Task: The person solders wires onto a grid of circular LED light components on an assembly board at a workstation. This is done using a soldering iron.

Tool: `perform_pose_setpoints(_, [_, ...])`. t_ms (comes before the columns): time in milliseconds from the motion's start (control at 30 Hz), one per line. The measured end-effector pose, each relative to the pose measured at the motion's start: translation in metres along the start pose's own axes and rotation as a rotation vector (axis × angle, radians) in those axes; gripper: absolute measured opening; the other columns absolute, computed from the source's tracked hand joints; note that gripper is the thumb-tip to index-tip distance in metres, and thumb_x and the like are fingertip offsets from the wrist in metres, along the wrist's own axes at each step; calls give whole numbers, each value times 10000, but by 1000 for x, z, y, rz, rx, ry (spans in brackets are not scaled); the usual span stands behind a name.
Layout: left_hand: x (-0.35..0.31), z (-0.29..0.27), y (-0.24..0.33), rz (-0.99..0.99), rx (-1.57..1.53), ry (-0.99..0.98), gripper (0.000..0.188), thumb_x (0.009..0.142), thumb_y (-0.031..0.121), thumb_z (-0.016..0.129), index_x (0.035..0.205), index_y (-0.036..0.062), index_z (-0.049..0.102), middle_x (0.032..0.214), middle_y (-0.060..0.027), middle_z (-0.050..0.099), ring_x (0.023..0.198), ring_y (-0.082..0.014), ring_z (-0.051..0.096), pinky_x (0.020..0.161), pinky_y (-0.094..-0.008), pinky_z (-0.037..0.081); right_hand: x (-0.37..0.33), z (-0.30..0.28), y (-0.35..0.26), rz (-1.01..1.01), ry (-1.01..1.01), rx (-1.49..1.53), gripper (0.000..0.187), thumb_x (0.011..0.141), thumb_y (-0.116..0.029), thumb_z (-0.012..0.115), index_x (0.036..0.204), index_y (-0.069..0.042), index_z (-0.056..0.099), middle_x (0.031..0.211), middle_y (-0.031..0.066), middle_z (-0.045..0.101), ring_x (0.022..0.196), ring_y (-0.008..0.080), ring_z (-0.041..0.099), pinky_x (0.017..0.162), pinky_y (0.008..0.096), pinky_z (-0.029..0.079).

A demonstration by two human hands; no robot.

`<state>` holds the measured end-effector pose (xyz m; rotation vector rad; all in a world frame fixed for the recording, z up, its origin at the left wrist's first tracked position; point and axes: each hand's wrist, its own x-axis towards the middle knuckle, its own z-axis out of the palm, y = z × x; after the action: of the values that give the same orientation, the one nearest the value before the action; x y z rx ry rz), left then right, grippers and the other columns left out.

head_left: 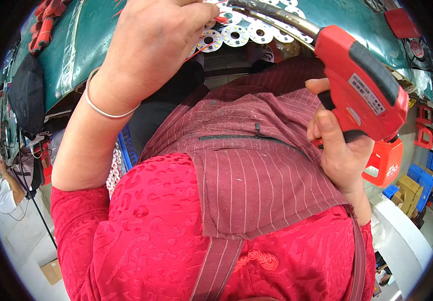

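Note:
My right hand (pixel 339 143) is wrapped around the handle of a red and black soldering gun (pixel 347 75). Its metal tube and tip reach leftward to the top edge, close to the fingers of my left hand (pixel 159 42). That hand is closed in a pinch on thin red wire (pixel 221 20), though the fingertips are partly cut off by the frame edge. Beneath the tip lie several round white LED boards (pixel 235 35) in joined rows, with dark centre holes and small yellow chips. Another red wire slants off a board below my left fingers.
The boards lie on a green-topped table (pixel 91 35). Bundles of red wire (pixel 46 31) sit at its far left, above a hanging dark mesh cap (pixel 27 93). Red stools (pixel 384 163) and blue crates (pixel 419 183) stand at right. Another person (pixel 7 193) is at far left.

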<state>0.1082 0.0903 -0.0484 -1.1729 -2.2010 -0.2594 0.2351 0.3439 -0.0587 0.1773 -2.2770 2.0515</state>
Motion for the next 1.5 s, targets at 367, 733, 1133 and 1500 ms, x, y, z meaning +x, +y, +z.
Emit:
perform_pose_setpoints(367, [2, -2, 2, 19, 7, 50, 85, 715, 86, 718, 767, 94, 652, 732, -56, 505, 730, -264, 549, 936, -457, 427, -1, 1, -1, 7, 0, -17, 255, 945, -90, 608, 1157, 38, 543, 1206, 239, 592, 624, 101, 527, 572, 265, 507])
perform_pose_setpoints(733, [8, -9, 3, -34, -35, 97, 137, 642, 2, 727, 754, 55, 670, 741, -45, 565, 798, -257, 560, 762, -375, 446, -3, -5, 1, -13, -37, -11, 407, 952, -73, 575, 1321, 53, 456, 1243, 233, 585, 633, 80, 516, 587, 250, 505])
perform_pose_setpoints(1133, [10, -27, 18, -89, 26, -109, 112, 656, 59, 749, 727, 125, 694, 666, -14, 490, 709, -221, 540, 861, -417, 427, -11, -12, 1, -33, -6, 40, 450, 954, -103, 577, 1348, 62, 433, 1287, 217, 565, 655, 72, 512, 576, 243, 494])
perform_pose_setpoints(1500, [11, -10, 17, -41, 60, -39, 138, 660, 40, 683, 754, 142, 686, 659, -31, 482, 701, -245, 549, 900, -430, 433, -15, -15, 3, -69, -6, 14, 451, 966, -106, 573, 1362, 42, 414, 1268, 205, 569, 659, 68, 507, 575, 242, 489])
